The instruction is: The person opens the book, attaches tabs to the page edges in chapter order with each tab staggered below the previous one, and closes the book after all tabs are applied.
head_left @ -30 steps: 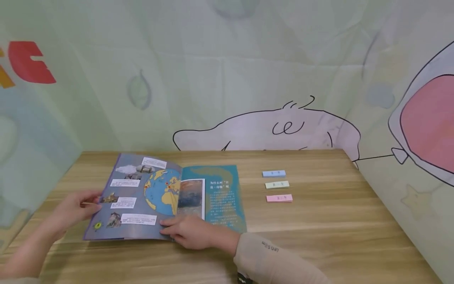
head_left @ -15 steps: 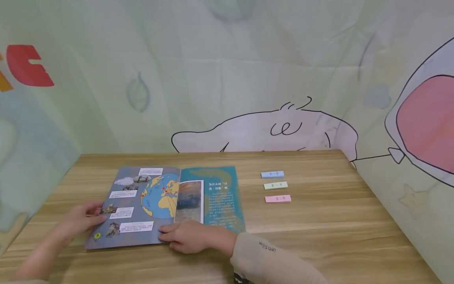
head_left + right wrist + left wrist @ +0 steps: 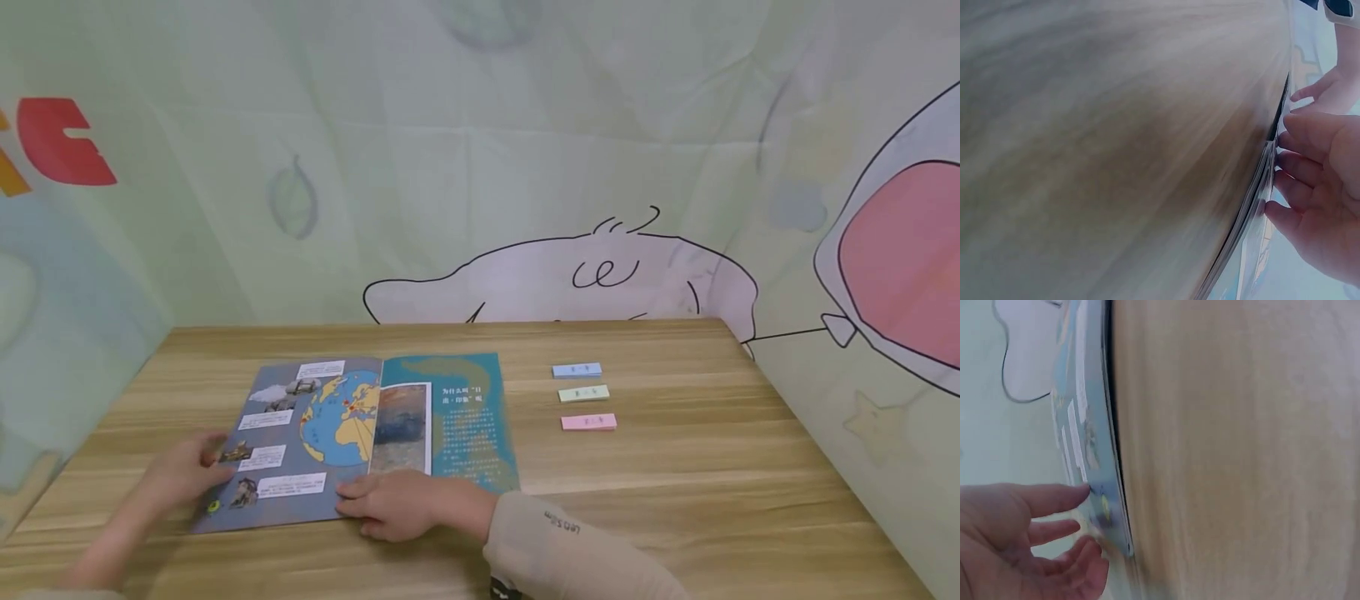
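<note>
The fingers of your right hand [image 3: 396, 505] are resting almost straight on the book [image 3: 367, 425], touching the left page near the spine at its near edge, while your left hand [image 3: 183, 471] is lightly touching that page's outer edge with loose fingers; neither seems to be grasping anything. The book is lying spread open, left of the table's middle, showing a globe on the left page and a framed painting on the right. Judging by this, the opening is done and you are settling the page flat, with little of that remaining. A blue strip [image 3: 577, 370], a green strip [image 3: 583, 392] and a pink strip [image 3: 588, 422] are lying in a column to the right, apart from the book and untouched. Everything is sitting on a wood-grain table [image 3: 690, 467], and behind it a pale green backdrop [image 3: 450, 200] is carrying a cartoon animal and a pink balloon.
</note>
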A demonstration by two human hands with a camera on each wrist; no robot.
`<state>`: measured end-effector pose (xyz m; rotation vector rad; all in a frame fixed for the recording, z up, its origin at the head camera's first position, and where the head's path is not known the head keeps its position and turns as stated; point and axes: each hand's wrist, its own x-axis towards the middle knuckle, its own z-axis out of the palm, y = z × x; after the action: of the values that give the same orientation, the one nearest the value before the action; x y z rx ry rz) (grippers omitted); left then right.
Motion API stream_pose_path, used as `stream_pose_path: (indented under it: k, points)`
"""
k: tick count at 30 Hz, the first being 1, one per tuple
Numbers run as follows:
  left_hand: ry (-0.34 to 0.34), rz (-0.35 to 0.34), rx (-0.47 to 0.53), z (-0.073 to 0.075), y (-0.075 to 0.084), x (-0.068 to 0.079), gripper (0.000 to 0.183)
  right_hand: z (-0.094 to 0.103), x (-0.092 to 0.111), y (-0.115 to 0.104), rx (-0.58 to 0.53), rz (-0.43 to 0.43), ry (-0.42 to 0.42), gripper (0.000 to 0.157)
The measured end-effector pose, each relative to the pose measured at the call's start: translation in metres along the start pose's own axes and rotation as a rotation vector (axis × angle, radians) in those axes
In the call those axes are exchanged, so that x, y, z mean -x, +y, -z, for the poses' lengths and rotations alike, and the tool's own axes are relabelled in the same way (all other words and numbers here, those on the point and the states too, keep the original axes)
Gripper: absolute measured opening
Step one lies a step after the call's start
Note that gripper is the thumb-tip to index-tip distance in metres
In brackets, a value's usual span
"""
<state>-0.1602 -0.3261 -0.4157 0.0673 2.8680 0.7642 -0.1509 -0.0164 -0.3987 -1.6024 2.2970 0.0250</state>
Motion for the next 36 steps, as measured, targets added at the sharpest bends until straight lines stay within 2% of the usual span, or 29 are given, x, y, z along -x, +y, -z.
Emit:
stream_pose_path:
  k: [3, 6, 9, 12, 14, 16, 20, 23, 25, 28, 33, 36]
  points:
    - [0.072, -0.062, -0.151, -0.006, 0.008, -0.001, 0.058, 0.000, 0.000, 0.000, 0.014, -0.004, -0.008, 0.047]
    - [0.106, -0.078, -0.200, -0.012, 0.021, -0.004, 0.060, 0.001, 0.000, 0.000, -0.007, -0.006, 0.003, 0.047]
    - [0.097, -0.071, -0.185, -0.014, 0.038, -0.005, 0.064, 0.003, 0.000, 0.001, -0.055, -0.007, 0.038, 0.045]
    - [0.092, -0.103, -0.160, -0.016, 0.057, -0.006, 0.065, 0.006, 0.001, 0.004, -0.086, 0.001, 0.095, 0.043]
    - [0.098, -0.157, -0.132, -0.017, 0.070, -0.007, 0.062, 0.007, 0.002, 0.006, -0.067, 0.008, 0.141, 0.043]
    - [0.105, -0.239, -0.108, -0.020, 0.082, -0.009, 0.058, 0.008, 0.003, 0.009, -0.032, 0.004, 0.191, 0.044]
    - [0.081, -0.375, -0.089, -0.030, 0.109, -0.014, 0.050, 0.006, 0.005, 0.017, 0.038, -0.049, 0.268, 0.044]
    - [0.059, -0.421, -0.096, -0.039, 0.126, -0.020, 0.046, 0.003, 0.006, 0.024, 0.064, -0.097, 0.300, 0.044]
    - [0.043, -0.426, -0.100, -0.043, 0.134, -0.023, 0.045, 0.000, 0.007, 0.028, 0.073, -0.133, 0.301, 0.046]
    - [0.001, -0.398, -0.130, -0.049, 0.138, -0.028, 0.045, -0.004, 0.009, 0.035, 0.047, -0.178, 0.277, 0.051]
    - [-0.103, -0.363, -0.199, -0.057, 0.135, -0.030, 0.050, -0.014, 0.013, 0.045, 0.006, -0.220, 0.189, 0.054]
    - [-0.124, -0.364, -0.209, -0.059, 0.131, -0.032, 0.053, -0.015, 0.016, 0.050, -0.014, -0.214, 0.164, 0.055]
